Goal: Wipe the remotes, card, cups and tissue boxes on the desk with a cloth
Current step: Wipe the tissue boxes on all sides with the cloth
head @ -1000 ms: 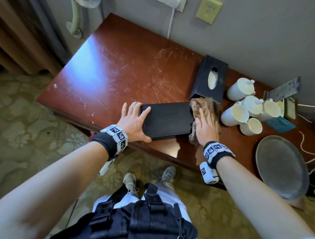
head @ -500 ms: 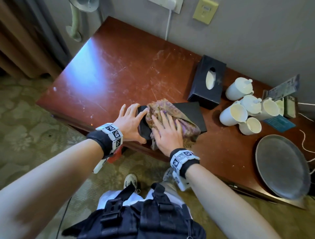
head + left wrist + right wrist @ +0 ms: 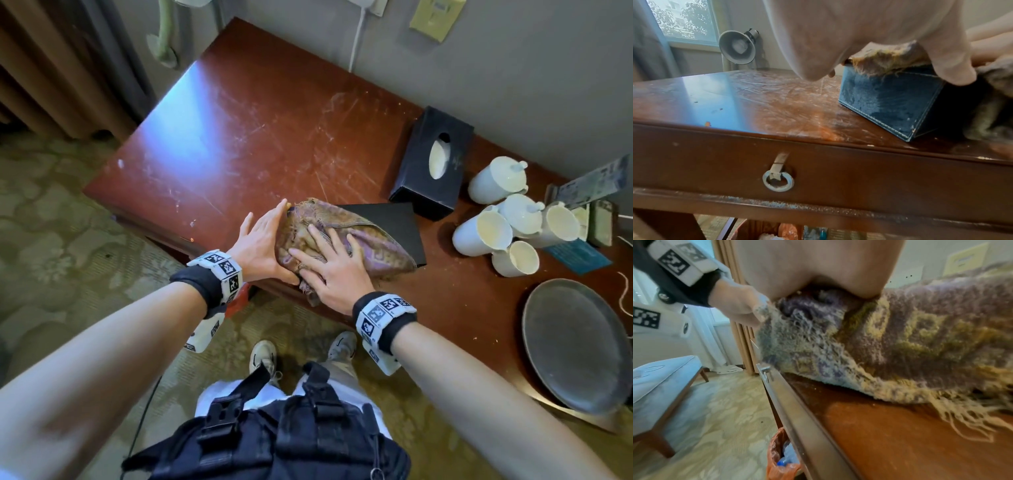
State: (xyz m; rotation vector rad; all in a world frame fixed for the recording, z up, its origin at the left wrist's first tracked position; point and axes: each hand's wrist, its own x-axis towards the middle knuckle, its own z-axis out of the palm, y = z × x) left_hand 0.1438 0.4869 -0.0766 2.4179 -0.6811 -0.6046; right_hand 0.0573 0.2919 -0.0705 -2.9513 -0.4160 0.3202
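A dark tissue box (image 3: 390, 222) lies flat near the desk's front edge, and a purple and yellow cloth (image 3: 363, 236) covers its left half. My right hand (image 3: 325, 253) presses flat on the cloth with its fingers spread. My left hand (image 3: 269, 233) braces the box's left end with straight fingers, thumb along the front side. The left wrist view shows the box's stitched end (image 3: 885, 104) under the cloth's frayed edge (image 3: 888, 61). In the right wrist view the cloth (image 3: 910, 337) fills the frame. A second black tissue box (image 3: 431, 164) stands further back.
Several white cups (image 3: 479, 233) cluster right of the boxes, with a card stand (image 3: 596, 178) and a blue card (image 3: 579, 257) behind them. A grey round tray (image 3: 575, 346) lies at the desk's (image 3: 257, 137) right front. A bin with an orange liner (image 3: 781, 451) stands under the desk.
My right hand has swept the cloth leftwards from the box's right end to its left end, up to my left hand. The box has turned slightly.
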